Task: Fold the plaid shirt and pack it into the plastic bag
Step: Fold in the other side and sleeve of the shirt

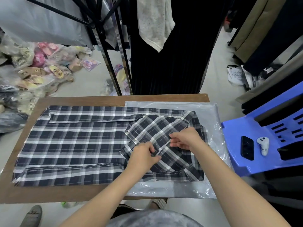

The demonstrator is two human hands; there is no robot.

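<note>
Plaid shirt (73, 145) lies spread on the counter (114, 99), three o'clock end over the plastic bag (206, 110); left hand (142, 155) and right hand (186, 140) pinch its fold.

Navy-white plaid shirt (73, 145), blue chair (255, 128)

one wooden table (114, 99) is standing in view. one plaid shirt (73, 145) is lying on it, and one clear plastic bag (213, 115) is lying under the shirt's right part. two hands are working: one left hand (142, 157) and one right hand (186, 139), each pinching the shirt. one blue chair (237, 131) is carrying two items: one black phone (247, 148) and one small grey-white controller (263, 145). one pale garment (154, 22) is hanging behind. the packed slippers (41, 68) are lying heaped, too many to count.
</note>
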